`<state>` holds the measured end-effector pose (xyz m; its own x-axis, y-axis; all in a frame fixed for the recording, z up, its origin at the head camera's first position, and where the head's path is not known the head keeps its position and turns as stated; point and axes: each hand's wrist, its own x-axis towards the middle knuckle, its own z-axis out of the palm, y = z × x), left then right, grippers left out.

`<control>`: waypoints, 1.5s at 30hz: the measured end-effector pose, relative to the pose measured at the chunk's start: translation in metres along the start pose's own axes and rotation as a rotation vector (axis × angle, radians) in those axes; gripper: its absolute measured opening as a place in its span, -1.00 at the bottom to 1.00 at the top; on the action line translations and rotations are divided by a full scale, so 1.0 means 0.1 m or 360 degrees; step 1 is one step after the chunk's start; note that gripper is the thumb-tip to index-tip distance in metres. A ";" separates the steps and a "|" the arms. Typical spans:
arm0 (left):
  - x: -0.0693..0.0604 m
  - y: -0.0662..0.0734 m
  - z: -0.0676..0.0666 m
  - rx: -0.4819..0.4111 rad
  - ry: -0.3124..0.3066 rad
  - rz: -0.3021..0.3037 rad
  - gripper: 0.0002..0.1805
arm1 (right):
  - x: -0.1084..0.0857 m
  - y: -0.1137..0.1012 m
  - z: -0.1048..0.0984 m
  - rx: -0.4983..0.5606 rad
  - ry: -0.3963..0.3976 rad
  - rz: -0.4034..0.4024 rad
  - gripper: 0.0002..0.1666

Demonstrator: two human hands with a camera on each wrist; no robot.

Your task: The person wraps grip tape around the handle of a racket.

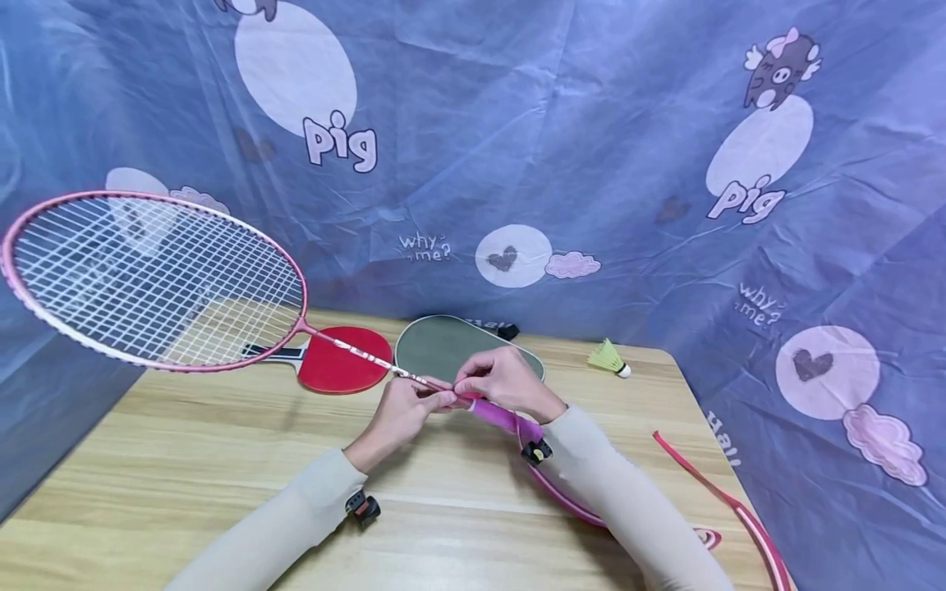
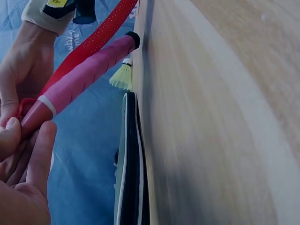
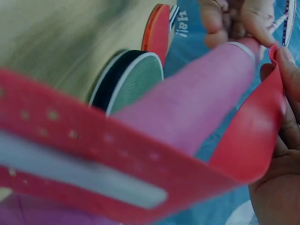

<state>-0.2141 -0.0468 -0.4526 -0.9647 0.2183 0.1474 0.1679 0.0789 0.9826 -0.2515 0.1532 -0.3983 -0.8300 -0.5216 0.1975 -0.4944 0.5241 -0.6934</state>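
A pink badminton racket (image 1: 355,350) is held tilted above the table, its strung head out to the left. My left hand (image 1: 402,410) grips it at the cone just above the purple-pink handle (image 1: 502,417). Thumb and fingers of my right hand (image 1: 510,382) pinch the narrow end of a red perforated grip tape (image 3: 253,136) against that cone, beside the white band at the handle's top. From there the grip tape (image 2: 93,44) hangs in a loose loop along the handle, whose black butt end shows in the left wrist view.
Behind the hands lie a red table tennis bat (image 1: 345,361) and a green racket case (image 1: 436,345). A yellow shuttlecock (image 1: 608,359) sits near the table's back edge. At right lies a red strip (image 1: 764,538). Printed blue cloth (image 1: 628,164) hangs behind the table.
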 end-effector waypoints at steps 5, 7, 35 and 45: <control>0.00 0.00 -0.01 -0.0018 -0.0040 -0.0018 -0.76 | 0.02 0.05 0.03 -0.0001 -0.0029 0.0007 -0.92; 0.00 0.00 -0.02 -0.0021 -0.0055 -0.0034 -0.74 | 0.02 0.06 0.04 -0.0017 -0.0030 -0.0002 -0.91; 0.05 0.02 -0.06 0.0279 -0.0067 -0.0040 -0.77 | 0.04 0.10 0.12 0.0071 -0.0085 0.0161 -0.91; 0.03 0.01 -0.07 0.0291 -0.0109 -0.0043 -0.72 | 0.04 0.08 0.11 -0.0037 -0.0096 0.0122 -0.88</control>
<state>-0.2185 -0.0524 -0.4504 -0.9543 0.2791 0.1068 0.1820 0.2596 0.9484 -0.2562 0.1483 -0.4106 -0.8487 -0.5189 0.1019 -0.4368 0.5792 -0.6883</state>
